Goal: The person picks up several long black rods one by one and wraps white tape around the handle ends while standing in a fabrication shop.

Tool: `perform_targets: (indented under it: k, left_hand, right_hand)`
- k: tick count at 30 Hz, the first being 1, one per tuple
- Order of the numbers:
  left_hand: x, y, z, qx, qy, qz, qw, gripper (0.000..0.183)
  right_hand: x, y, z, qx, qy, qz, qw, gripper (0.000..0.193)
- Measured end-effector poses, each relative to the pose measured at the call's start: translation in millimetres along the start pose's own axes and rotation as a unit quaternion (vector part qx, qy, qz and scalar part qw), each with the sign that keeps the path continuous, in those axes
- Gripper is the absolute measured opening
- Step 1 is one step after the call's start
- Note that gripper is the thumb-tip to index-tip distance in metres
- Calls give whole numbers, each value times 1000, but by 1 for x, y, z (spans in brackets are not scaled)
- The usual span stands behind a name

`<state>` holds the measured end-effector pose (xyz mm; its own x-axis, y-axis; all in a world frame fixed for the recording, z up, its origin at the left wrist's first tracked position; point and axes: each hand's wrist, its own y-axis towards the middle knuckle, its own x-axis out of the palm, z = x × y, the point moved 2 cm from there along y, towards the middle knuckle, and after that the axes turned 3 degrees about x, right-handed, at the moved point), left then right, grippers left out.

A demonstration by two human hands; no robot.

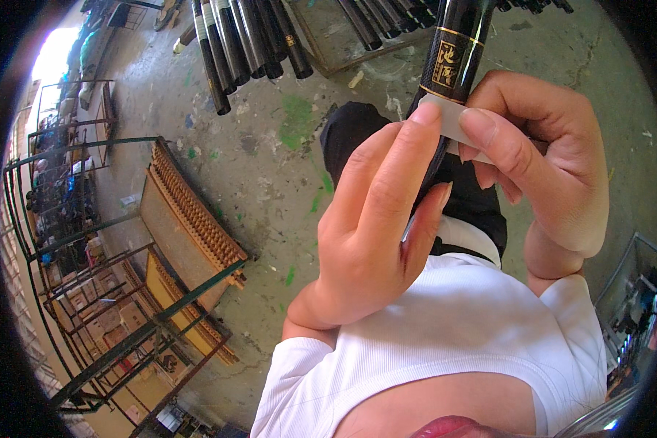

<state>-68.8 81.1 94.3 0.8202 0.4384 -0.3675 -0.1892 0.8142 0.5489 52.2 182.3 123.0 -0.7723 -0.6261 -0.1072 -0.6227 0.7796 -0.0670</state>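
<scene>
A glossy black fishing rod [456, 44] with gold bands and a gold-framed emblem runs down from the top edge between my hands. Just below its lower gold band, a whitish strip [451, 123] lies across the rod. My left hand [369, 215] is closed about the rod, its index fingertip pressing on the strip's left end and its thumb lower down. My right hand [555, 157] pinches the strip's right end between thumb and bent fingers. The rod's lower part is mostly hidden behind my left hand.
Several black rods [248, 44] lie in a bundle at the upper left, with more black rods [387, 18] at the top centre. On the left stands a green metal rack [153, 321] with wooden ridged boards [197, 219]. The concrete floor [270, 182] has green paint stains.
</scene>
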Motion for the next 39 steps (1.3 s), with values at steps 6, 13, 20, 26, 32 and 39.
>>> perform_targets:
  k: [6,13,20,26,32,39]
  left_hand:
    - [-4,0,-5,40,44,-36,998,56]
    - [-4,-2,-8,40,37,-45,997,56]
    - [-7,2,-3,48,87,-63,993,57]
    - [1,-11,-11,-111,-136,34,984,56]
    - [-10,-7,-12,-276,-228,82,930,46]
    - [-12,-6,-18,-297,-239,114,917,40]
  right_hand:
    - [0,-1,-1,-6,-2,-1,1000,21]
    - [0,-3,0,-7,-12,2,1000,22]
    - [0,-3,1,0,-8,2,1000,22]
    - [0,-3,6,12,-9,10,1000,22]
    - [-27,-6,24,72,-81,-11,994,30]
    - [-34,-30,5,12,-173,-9,985,33]
